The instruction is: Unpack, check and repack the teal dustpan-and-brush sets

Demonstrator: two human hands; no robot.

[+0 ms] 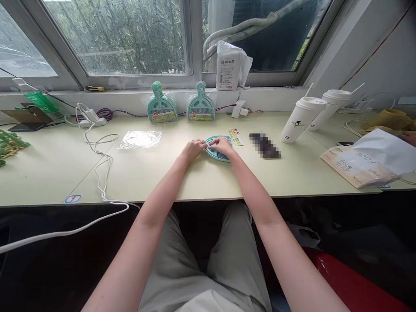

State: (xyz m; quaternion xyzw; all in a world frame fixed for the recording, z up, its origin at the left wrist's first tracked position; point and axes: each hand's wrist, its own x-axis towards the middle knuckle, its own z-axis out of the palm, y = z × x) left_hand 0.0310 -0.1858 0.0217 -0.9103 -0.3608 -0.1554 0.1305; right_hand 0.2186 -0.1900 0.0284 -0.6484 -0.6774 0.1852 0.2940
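A teal mini dustpan with a brush set in it [221,158] lies flat on the table in front of me. My left hand [194,150] has its fingers closed on the left end, around the handle. Over the upper middle, my right hand [221,146] is bent with its fingertips pinched close to the left ones, covering part of the dustpan. Just right of it lies a yellow-and-red label card [236,137]. A clear plastic bag [140,139] rests flat to the left. Two bagged teal dustpan sets [161,104] [200,104] lean against the wall behind.
White cables [105,164] run from a power strip [92,119] over the table's left side and front edge. To the right are a blurred dark object [264,145], two lidded cups with straws [300,119] [331,102] and a paper bag [364,162]. A wrapped box [228,69] stands on the sill.
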